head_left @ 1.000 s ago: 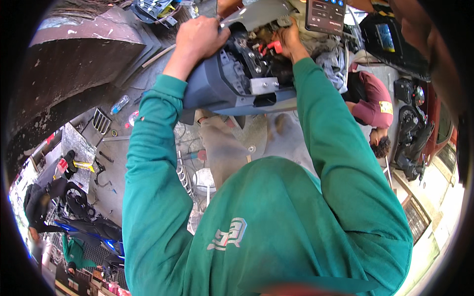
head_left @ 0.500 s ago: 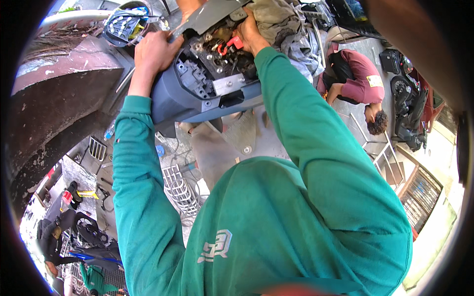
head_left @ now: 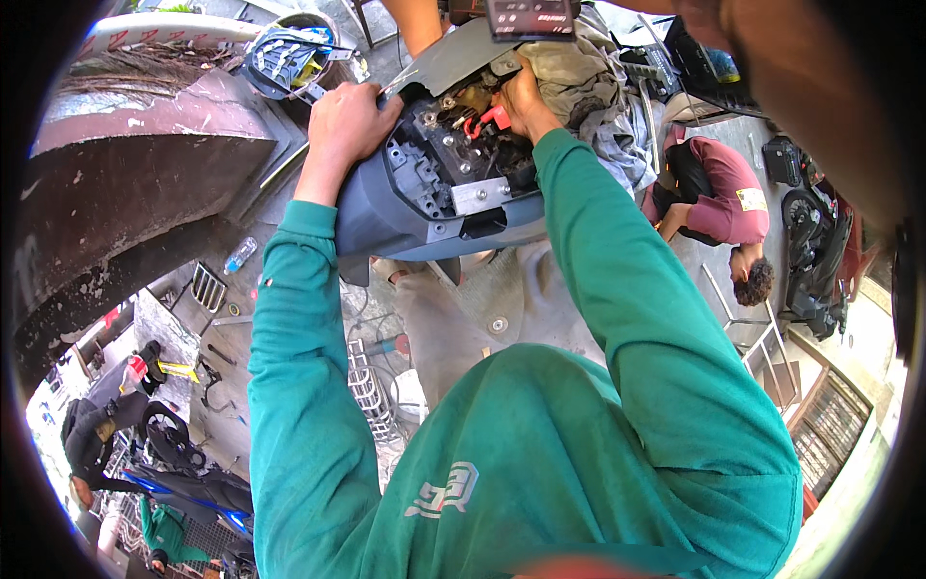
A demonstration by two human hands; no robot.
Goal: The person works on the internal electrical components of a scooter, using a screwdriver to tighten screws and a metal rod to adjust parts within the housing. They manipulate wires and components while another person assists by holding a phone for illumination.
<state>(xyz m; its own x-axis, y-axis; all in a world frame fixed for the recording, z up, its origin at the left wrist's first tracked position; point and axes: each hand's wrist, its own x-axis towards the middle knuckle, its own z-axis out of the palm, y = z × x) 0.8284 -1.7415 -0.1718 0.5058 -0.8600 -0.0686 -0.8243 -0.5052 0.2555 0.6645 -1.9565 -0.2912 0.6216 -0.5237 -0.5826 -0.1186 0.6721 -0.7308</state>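
The panel [head_left: 451,58] lies across the bodywork's [head_left: 376,220] far side; it looks light, stiff, perhaps brittle, best held by both ends. The left hand [head_left: 347,125] curls at its left end, the right hand [head_left: 526,104] at its right; whether their fingers pinch it, I cannot tell.

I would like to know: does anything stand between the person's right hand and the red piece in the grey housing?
Nothing visible stands between them. The red piece lies close beside the right hand, inside the open grey housing; whether they touch, I cannot tell. The dark screen at the top edge covers neither.
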